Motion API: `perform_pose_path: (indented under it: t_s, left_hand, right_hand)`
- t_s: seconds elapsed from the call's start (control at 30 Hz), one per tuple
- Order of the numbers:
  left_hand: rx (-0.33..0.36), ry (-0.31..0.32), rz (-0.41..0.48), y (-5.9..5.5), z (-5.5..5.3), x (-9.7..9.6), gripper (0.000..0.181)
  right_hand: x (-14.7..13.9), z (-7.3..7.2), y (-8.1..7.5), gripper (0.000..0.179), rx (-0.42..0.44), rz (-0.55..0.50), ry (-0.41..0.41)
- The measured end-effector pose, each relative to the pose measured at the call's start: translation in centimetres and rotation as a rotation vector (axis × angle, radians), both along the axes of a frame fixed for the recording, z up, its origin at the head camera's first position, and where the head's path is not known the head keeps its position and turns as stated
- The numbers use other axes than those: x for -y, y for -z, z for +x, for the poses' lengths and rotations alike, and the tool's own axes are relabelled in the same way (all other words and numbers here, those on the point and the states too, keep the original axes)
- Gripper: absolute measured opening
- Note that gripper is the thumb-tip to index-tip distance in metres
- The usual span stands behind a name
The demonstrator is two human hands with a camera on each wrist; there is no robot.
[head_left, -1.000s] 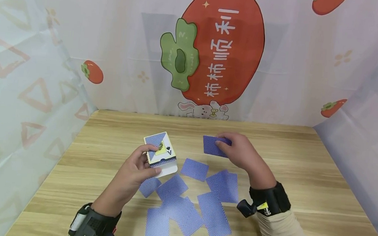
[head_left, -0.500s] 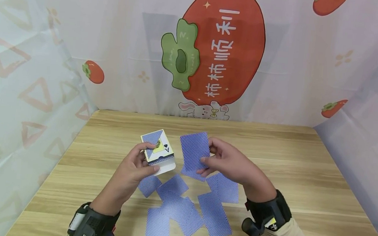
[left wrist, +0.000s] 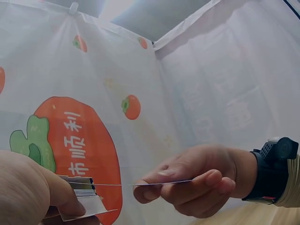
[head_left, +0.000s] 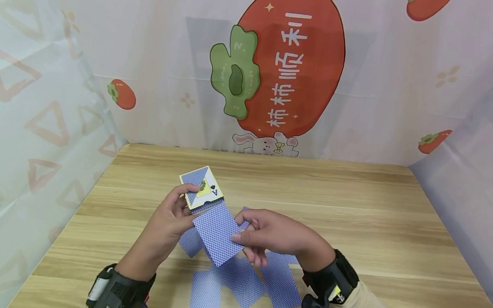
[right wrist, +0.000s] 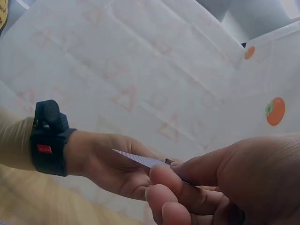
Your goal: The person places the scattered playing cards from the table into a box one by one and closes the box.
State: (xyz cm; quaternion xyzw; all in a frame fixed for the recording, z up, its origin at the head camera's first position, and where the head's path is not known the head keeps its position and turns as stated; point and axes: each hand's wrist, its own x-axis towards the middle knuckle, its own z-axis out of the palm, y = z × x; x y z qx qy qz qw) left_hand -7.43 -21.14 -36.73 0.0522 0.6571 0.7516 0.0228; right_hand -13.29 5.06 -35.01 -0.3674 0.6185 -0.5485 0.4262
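A playing card box (head_left: 201, 189) with an ace printed on its front is gripped by my left hand (head_left: 167, 222), its open end tilted toward me. My right hand (head_left: 275, 235) pinches a blue-backed playing card (head_left: 219, 233) between thumb and fingers. The card's far edge lies at the box's mouth; whether it has entered cannot be told. In the left wrist view the card (left wrist: 126, 184) appears edge-on, reaching from the right fingers to the box (left wrist: 84, 199). The right wrist view shows the card (right wrist: 136, 158) in front of the left hand (right wrist: 110, 161).
Several blue-backed cards (head_left: 206, 294) lie face down and overlapping on the wooden table (head_left: 355, 195), below both hands. Some are partly covered by the right hand and the held card. A printed cloth backdrop (head_left: 159, 47) stands behind the table.
My right hand has brought the card left and toward me, turning it, from the table's right side to the box mouth. The left hand with the box has shifted slightly left and away.
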Motion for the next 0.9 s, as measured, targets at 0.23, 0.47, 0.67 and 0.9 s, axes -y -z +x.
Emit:
perform_pose_path:
  t_s: [0.23,0.47,0.67,0.9]
  left_hand:
    - [-0.018,0.005,0.009,0.0,0.1,-0.2,0.056]
    - [-0.013,0.006,0.008,0.1,0.1,-0.4,0.056]
    - [0.011,0.039,0.001,0.1,0.2,-0.7,0.058]
    - [0.022,0.037,0.0,0.3,0.2,-0.8,0.059]
  right_hand:
    - [0.4,-0.4,0.6,0.03,0.078,-0.027,0.059]
    - [0.8,0.0,0.3,0.048,0.091,-0.11,0.104]
    - [1.7,0.6,0.4,0.034,-0.262,0.035,0.38]
    - [2.0,0.9,0.7,0.03,-0.416,0.089,0.53]
